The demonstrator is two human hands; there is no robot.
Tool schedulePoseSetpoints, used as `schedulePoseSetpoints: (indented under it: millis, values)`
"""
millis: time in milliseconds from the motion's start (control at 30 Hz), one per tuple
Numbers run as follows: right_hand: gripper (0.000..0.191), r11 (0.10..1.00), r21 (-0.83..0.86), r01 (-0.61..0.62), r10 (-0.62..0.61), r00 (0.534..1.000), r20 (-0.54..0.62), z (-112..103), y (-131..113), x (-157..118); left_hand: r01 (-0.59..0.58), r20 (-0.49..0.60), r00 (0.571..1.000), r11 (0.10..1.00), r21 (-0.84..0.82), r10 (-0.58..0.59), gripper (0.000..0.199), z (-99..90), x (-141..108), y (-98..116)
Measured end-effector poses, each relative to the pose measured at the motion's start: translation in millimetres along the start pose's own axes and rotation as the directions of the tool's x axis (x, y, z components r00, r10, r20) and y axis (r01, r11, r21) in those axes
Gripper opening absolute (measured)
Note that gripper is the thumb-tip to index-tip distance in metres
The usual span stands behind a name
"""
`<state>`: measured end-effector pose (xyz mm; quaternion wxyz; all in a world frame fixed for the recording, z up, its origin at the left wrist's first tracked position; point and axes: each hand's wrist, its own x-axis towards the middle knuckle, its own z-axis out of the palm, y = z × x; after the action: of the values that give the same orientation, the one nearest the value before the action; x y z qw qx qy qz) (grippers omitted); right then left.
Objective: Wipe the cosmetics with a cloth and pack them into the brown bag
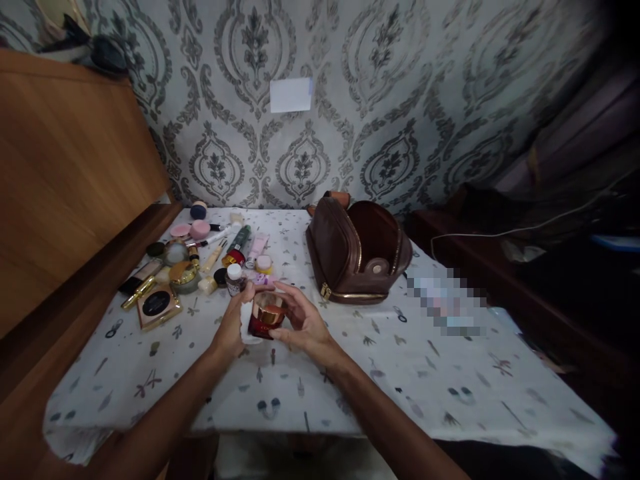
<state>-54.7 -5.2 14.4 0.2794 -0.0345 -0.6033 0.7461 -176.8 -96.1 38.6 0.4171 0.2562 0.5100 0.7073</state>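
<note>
A dark red cosmetic jar with a shiny gold lid (269, 312) is held up over the front middle of the table. My right hand (307, 327) grips it from the right, thumb low at the front and fingers round the lid side. On the other side, my left hand (234, 327) presses a crumpled white tissue (247, 325) against the jar; part of its fingers is hidden behind. Just past my hands stands a small bottle with a white cap (234, 272). Further right, a brown cosmetic bag (333, 250) sits unzipped, its flap raised.
Several cosmetics crowd the left: a gold compact (159, 305), a gold-lidded jar (184, 275), pink sponges (200, 230), a green tube (240, 239) and a pink tube (258, 248). A wooden cabinet (75, 180) borders the left side. A blurred patch (447, 301) lies right of the bag.
</note>
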Motion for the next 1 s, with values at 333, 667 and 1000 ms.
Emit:
schedulePoseSetpoints:
  millis: [333,667,1000]
  values:
    - [0.028,0.932,-0.362,-0.013,-0.099,0.953,-0.288,5,2,-2,-0.134,-0.207,0.965,0.980,0.146,0.163,0.053,-3.8,2,-9]
    - [0.057,0.833,-0.552,0.026,-0.162,0.966,-0.199,8,19,-8,-0.243,-0.149,0.935,0.887,0.394,0.322,0.046,1.2,-5,-1]
    - [0.057,0.960,-0.278,-0.036,0.005,0.994,-0.110,5,6,-7,-0.103,-0.155,0.977,0.959,0.264,0.148,0.046,-8.0,-1,-2]
